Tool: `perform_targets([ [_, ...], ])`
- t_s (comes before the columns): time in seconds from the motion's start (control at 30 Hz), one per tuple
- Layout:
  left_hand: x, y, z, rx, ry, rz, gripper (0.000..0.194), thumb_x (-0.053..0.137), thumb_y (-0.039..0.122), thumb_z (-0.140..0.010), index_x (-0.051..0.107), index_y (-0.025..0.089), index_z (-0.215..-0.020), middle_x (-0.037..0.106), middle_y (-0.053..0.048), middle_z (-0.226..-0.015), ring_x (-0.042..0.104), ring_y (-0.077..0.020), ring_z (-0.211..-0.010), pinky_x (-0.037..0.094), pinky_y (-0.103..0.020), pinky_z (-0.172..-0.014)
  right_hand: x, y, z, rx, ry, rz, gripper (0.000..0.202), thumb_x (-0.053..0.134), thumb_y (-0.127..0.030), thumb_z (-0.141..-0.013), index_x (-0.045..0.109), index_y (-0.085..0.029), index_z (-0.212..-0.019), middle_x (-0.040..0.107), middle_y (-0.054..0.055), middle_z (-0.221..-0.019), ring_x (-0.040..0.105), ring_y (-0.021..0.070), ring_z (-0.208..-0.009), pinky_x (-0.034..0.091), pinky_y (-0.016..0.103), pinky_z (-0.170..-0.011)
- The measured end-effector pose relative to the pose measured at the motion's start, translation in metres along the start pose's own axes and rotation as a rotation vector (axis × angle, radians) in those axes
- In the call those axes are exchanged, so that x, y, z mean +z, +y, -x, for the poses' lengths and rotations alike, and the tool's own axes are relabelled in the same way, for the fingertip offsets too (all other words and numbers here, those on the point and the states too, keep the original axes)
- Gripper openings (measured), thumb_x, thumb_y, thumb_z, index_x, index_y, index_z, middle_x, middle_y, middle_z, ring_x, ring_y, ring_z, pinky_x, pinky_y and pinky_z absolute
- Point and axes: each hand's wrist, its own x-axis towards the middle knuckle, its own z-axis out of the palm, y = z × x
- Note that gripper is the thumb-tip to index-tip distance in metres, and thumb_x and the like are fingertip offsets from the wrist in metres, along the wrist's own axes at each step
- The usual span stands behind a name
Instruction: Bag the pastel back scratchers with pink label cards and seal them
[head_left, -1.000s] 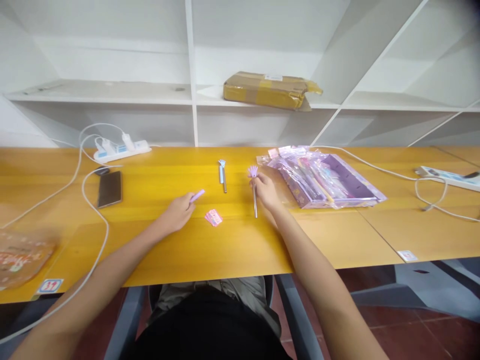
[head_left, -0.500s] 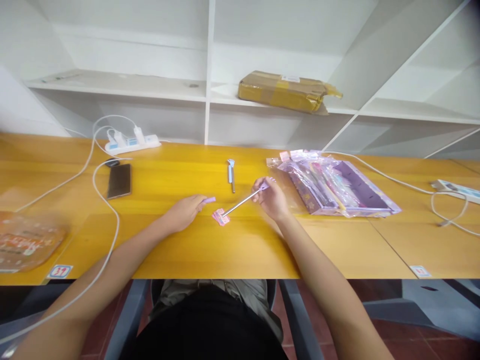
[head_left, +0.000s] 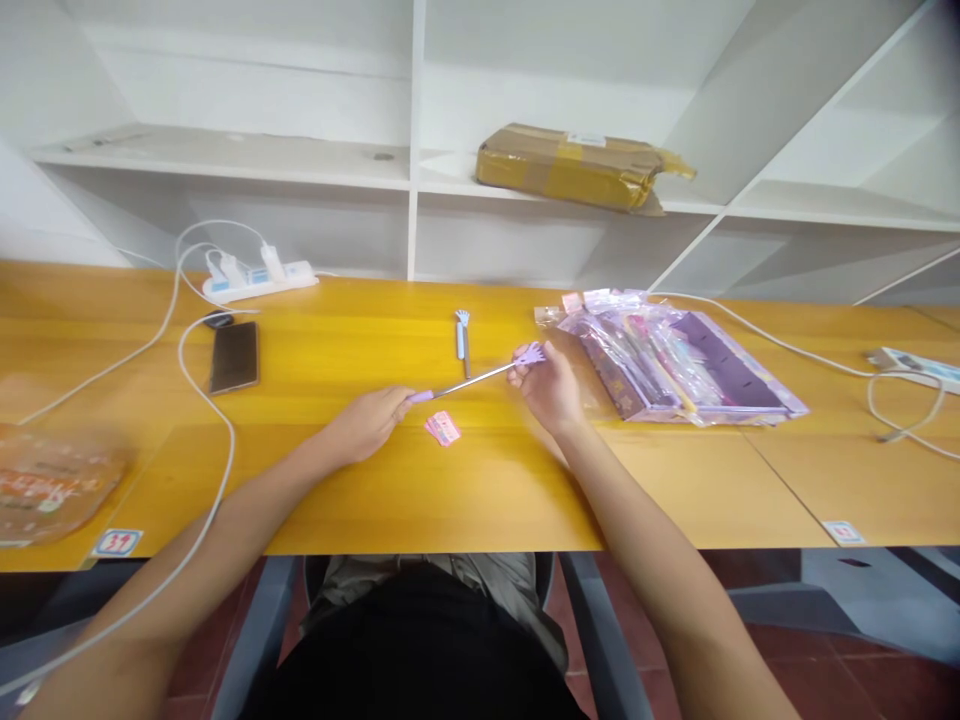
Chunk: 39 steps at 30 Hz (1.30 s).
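Note:
A purple back scratcher with a metal rod point(head_left: 480, 378) stretches between my two hands over the table. My left hand point(head_left: 370, 422) is closed on its purple handle point(head_left: 421, 397). At the other end, my right hand point(head_left: 551, 388) grips it by the purple hand-shaped head point(head_left: 530, 354). The rod's lower end now meets the handle; whether it sits inside cannot be told. Just below the rod lie small pink cards point(head_left: 443, 428). Beyond it, a blue back scratcher point(head_left: 463, 340) lies on the table, its handle and dark rod side by side.
A purple box point(head_left: 750, 365) with plastic-wrapped items stands right. To the left are a phone point(head_left: 234, 357), a power strip point(head_left: 260, 283), an orange package point(head_left: 56, 485) and a white cable point(head_left: 227, 450) crossing above my left forearm. A taped carton point(head_left: 577, 165) sits on the shelf.
My right hand has brought the rod up off the pink cards and lined it up with the handle in my left hand. Rod and handle were apart before; now they meet.

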Motion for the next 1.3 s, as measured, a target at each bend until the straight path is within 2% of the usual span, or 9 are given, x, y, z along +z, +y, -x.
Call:
perform_targets([
  [0.13, 0.001, 0.0, 0.001, -0.004, 0.004, 0.012, 0.034, 0.048, 0.046, -0.11, 0.072, 0.028, -0.126, 0.076, -0.009, -0.116, 0.069, -0.0296, -0.102, 0.048, -0.037, -0.091, -0.001, -0.001, 0.0, -0.004, 0.024, -0.049, 0.03, 0.077, -0.053, -0.091, 0.063, -0.027, -0.09, 0.073, -0.001, -0.087, 0.064, 0.012, -0.065, 0.055, 0.023, -0.054],
  [0.4, -0.001, 0.003, 0.001, -0.028, 0.035, -0.008, 0.03, 0.048, 0.044, -0.11, 0.07, 0.026, -0.115, 0.071, -0.006, -0.097, 0.063, -0.0258, -0.085, 0.045, -0.035, -0.083, 0.001, -0.005, 0.002, 0.012, 0.031, -0.141, 0.027, 0.083, -0.045, -0.088, 0.066, -0.024, -0.086, 0.073, -0.001, -0.084, 0.059, 0.0105, -0.061, 0.051, 0.021, -0.051],
  [0.7, 0.001, 0.003, 0.0, -0.008, -0.035, -0.19, 0.034, 0.035, 0.039, -0.113, 0.063, 0.021, -0.115, 0.07, -0.007, -0.099, 0.062, -0.0247, -0.086, 0.045, -0.036, -0.079, 0.001, -0.006, 0.002, 0.043, 0.024, -0.147, 0.025, 0.08, -0.044, -0.092, 0.067, -0.024, -0.085, 0.074, -0.001, -0.084, 0.06, 0.0104, -0.061, 0.051, 0.021, -0.05],
  [0.83, 0.002, -0.001, -0.001, -0.019, -0.044, -0.276, 0.035, 0.032, 0.038, -0.114, 0.061, 0.019, -0.12, 0.07, -0.009, -0.104, 0.063, -0.0252, -0.088, 0.044, -0.037, -0.078, 0.0, -0.005, 0.002, 0.03, -0.013, -0.106, 0.027, 0.079, -0.047, -0.093, 0.068, -0.024, -0.086, 0.075, 0.0, -0.086, 0.059, 0.0102, -0.059, 0.051, 0.021, -0.05],
  [1.0, 0.002, -0.005, -0.001, -0.031, -0.062, -0.299, 0.031, 0.034, 0.034, -0.113, 0.061, 0.019, -0.113, 0.069, -0.008, -0.098, 0.061, -0.0239, -0.082, 0.043, -0.036, -0.075, 0.0, -0.001, 0.003, 0.007, -0.055, -0.009, 0.031, 0.077, -0.054, -0.094, 0.068, -0.025, -0.087, 0.073, 0.001, -0.086, 0.057, 0.012, -0.057, 0.049, 0.025, -0.049],
  [1.17, 0.003, -0.005, 0.0, -0.027, -0.056, -0.285, 0.031, 0.034, 0.036, -0.113, 0.061, 0.02, -0.117, 0.07, -0.007, -0.098, 0.062, -0.0237, -0.083, 0.043, -0.035, -0.074, -0.002, 0.001, 0.002, -0.009, -0.117, 0.105, 0.041, 0.067, -0.065, -0.098, 0.066, -0.026, -0.086, 0.062, 0.001, -0.071, 0.052, 0.0137, -0.053, 0.046, 0.027, -0.049],
  [1.3, 0.004, -0.006, 0.0, -0.023, -0.044, -0.299, 0.03, 0.035, 0.034, -0.113, 0.061, 0.02, -0.114, 0.07, -0.007, -0.097, 0.061, -0.0233, -0.082, 0.043, -0.035, -0.073, -0.004, 0.004, 0.0, -0.05, -0.103, 0.217, 0.049, 0.055, -0.072, -0.101, 0.061, -0.026, -0.084, 0.06, 0.001, -0.071, 0.05, 0.0158, -0.053, 0.047, 0.03, -0.049],
])
